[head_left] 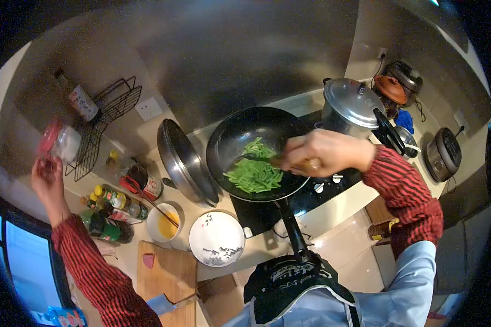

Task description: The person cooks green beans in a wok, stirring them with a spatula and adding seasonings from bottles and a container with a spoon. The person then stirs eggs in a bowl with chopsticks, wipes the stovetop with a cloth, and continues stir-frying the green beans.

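Chopped green beans [255,173] lie in a black wok [240,128] on the stove. Over the wok's right side, my right hand [316,151] is closed round the handle of a spatula [267,159], whose dark end reaches into the beans. At the far left, my left hand [49,171] has its fingers at the red lid of a clear jar [65,141] with white contents, beside the wire rack. The hand is partly blurred, and the jar looks tilted.
A large lid [185,163] stands left of the wok. Nearby are a white plate [217,238], a bowl of yellow liquid [162,222], bottles [120,201], a cutting board [166,272] and a knife [161,304]. A pressure cooker [352,103] stands behind right.
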`<state>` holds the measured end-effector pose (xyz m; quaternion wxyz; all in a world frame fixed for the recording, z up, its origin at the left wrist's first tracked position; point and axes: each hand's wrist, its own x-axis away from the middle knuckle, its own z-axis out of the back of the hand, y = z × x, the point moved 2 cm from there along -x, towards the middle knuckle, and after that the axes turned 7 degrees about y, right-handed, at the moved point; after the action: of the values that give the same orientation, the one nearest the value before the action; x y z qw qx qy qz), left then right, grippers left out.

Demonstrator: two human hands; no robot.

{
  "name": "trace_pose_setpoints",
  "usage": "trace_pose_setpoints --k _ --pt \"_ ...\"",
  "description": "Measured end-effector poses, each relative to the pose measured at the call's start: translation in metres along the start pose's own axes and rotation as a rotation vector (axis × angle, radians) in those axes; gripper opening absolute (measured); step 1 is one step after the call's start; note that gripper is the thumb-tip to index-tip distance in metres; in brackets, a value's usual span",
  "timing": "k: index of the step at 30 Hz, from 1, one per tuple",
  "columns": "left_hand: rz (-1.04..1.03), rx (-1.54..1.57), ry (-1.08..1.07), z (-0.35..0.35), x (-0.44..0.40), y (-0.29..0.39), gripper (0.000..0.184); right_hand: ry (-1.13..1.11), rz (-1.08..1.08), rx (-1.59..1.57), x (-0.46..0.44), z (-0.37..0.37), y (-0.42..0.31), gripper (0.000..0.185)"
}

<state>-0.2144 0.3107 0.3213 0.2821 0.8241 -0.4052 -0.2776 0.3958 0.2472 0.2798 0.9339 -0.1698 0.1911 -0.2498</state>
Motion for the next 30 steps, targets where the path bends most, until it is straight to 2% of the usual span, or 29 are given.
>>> trace_pose_setpoints --k 2,5,8,10,11,13,15,19,20,22,25,27,29,30 --pt "0.113 0.097 -0.049 -0.031 0.090 -0.004 0.023 -0.044 -0.009 0.009 0.012 0.022 -0.029 0.018" --pt "0.303 0.210 -0.102 -0.042 0.197 -0.030 0.032 -0.091 -0.001 0.061 0.021 0.039 -0.060 0.016" --pt "0.379 0.216 0.051 -0.019 0.273 -0.074 0.038 -0.122 -0.063 0.004 0.024 0.021 -0.048 0.015" --pt "0.413 0.193 0.142 -0.008 0.312 -0.104 0.037 0.036 -0.138 0.010 0.024 0.001 -0.022 0.018" --pt "0.422 0.175 0.214 -0.006 0.329 -0.117 0.035 0.036 -0.129 0.013 0.024 -0.004 -0.012 0.018" --pt "0.338 0.065 0.279 0.001 0.357 -0.137 0.031 0.308 -0.102 0.083 0.026 0.003 0.007 0.016" --pt "0.328 0.076 0.296 0.025 0.379 -0.151 0.032 0.440 -0.406 -0.012 0.031 0.023 0.017 0.014" --pt "0.251 -0.021 0.380 0.028 0.402 -0.155 0.034 0.650 -0.855 0.140 0.046 0.049 0.096 0.015" --pt "0.247 -0.023 0.388 0.027 0.403 -0.154 0.034 0.643 -0.850 0.136 0.048 0.042 0.115 0.015" --pt "0.190 -0.036 0.392 0.025 0.407 -0.151 0.031 0.940 -0.969 -0.334 0.055 0.020 0.151 0.018" --pt "0.196 0.015 0.342 0.033 0.410 -0.148 0.031 0.920 -0.829 -0.596 0.043 -0.019 0.154 0.017" --pt "0.190 -0.014 0.392 0.031 0.412 -0.147 0.031 0.745 -0.579 -0.523 0.030 -0.032 0.134 0.013" --pt "0.190 -0.041 0.434 0.027 0.413 -0.147 0.031 0.485 -0.168 -0.084 0.017 -0.029 0.088 0.013" --pt "0.197 -0.050 0.449 0.023 0.413 -0.146 0.033 0.361 -0.041 -0.031 0.013 -0.028 0.069 0.014"
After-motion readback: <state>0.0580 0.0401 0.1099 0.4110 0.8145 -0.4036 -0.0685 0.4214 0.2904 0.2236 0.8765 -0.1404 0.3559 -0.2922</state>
